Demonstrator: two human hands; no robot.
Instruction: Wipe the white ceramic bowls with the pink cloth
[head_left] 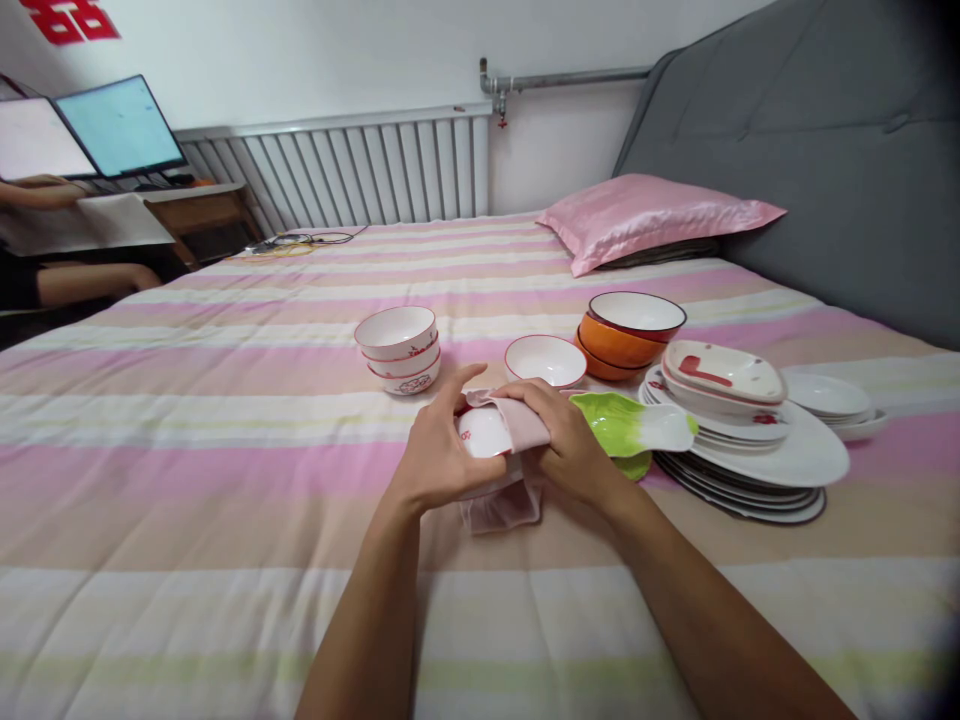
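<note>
In the head view, we have our left hand curled round the side of a white bowl, thumb across its near side and fingers bent to a narrow grip; our right hand presses a pink cloth against the same bowl, its fingers closed over the fabric; one end of the cloth hangs below the bowl; we have both hands over the middle of the striped bed; beyond our left hand, to its left, stand the stacked bowls, white with red rims; a single bowl sits just beyond our right hand, with the orange bowls nested beside it; to the right of our right hand we see a green dish, leaf-shaped, next to the piled plates, which carry an oblong dish on top; small plates lie behind the pile, to the right; farther back are a pink pillow by the grey headboard and, at far left, a person seated near two monitors
</note>
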